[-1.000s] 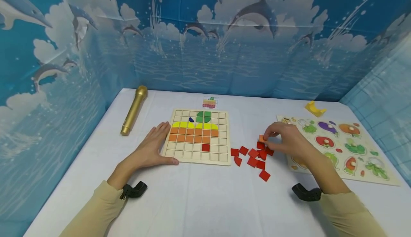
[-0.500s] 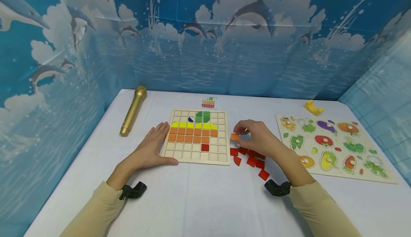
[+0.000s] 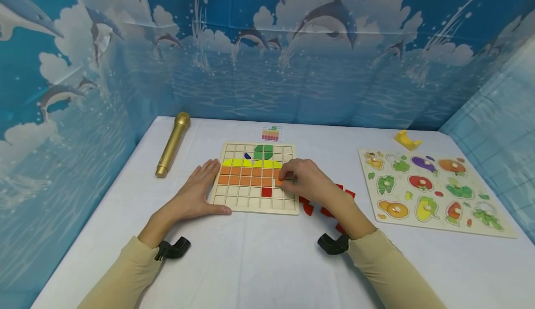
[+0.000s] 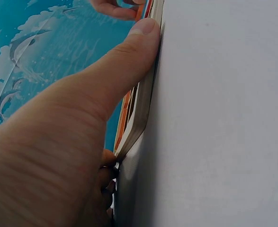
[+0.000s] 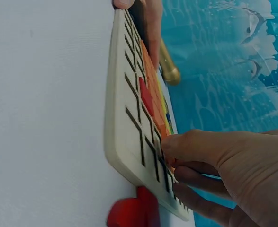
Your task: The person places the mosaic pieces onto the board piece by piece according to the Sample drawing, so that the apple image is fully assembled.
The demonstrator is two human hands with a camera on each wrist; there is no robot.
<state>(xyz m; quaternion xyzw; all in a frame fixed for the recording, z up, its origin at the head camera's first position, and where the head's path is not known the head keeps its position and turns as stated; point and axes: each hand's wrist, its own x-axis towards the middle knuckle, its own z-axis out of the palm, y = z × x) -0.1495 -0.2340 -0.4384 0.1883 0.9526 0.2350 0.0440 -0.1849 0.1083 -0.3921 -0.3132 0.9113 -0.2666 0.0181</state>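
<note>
**Partly covered, cropped or blurred**

In the head view, cannot see the whole orange tile (image 3: 278, 183), partly covered by the right hand (image 3: 307, 180), nor count the red tiles (image 3: 308, 209), overlapped by the right forearm (image 3: 350, 215). Cannot make out fine detail on the tiny pattern card (image 3: 271, 134). In the left wrist view, cannot see the far end of the wooden grid board (image 4: 142, 109) or the whole right hand, both cropped at the top. In the right wrist view, cannot trace clear edges on the blurred red tiles or see the whole gold microphone (image 5: 171, 71), partly behind the left hand (image 5: 152, 27).
</note>
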